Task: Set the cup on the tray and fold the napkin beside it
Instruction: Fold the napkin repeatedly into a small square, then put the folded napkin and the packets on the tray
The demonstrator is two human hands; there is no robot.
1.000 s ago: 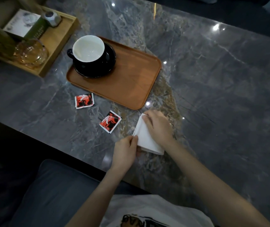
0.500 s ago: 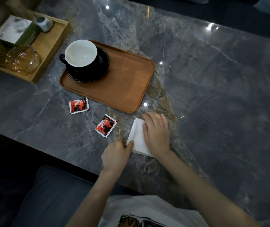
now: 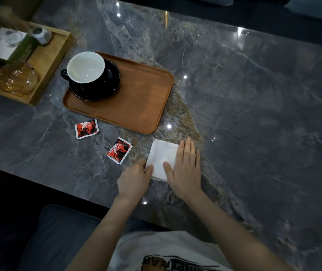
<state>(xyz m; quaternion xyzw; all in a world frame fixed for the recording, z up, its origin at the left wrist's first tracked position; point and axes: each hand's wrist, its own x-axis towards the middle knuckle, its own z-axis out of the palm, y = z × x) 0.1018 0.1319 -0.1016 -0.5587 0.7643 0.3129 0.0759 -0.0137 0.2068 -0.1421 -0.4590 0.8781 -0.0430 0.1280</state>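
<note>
A black cup (image 3: 86, 72) with a white inside stands on a black saucer (image 3: 110, 83) at the left end of the brown wooden tray (image 3: 142, 106). Just in front of the tray's near right corner a folded white napkin (image 3: 162, 156) lies flat on the grey marble table. My right hand (image 3: 185, 169) presses flat on the napkin's right side with straight fingers. My left hand (image 3: 134, 178) has curled fingers and holds the napkin's near left corner against the table with its thumb.
Two red sachets (image 3: 86, 128) (image 3: 119, 150) lie on the table left of the napkin. A lighter wooden tray (image 3: 48, 67) at the far left holds a green box, a glass jar and a small metal object. The table's near edge runs just under my wrists.
My right hand has opened from holding the napkin's top to lying flat on its right side. The napkin now lies flatter. My left hand stays at its near left corner.
</note>
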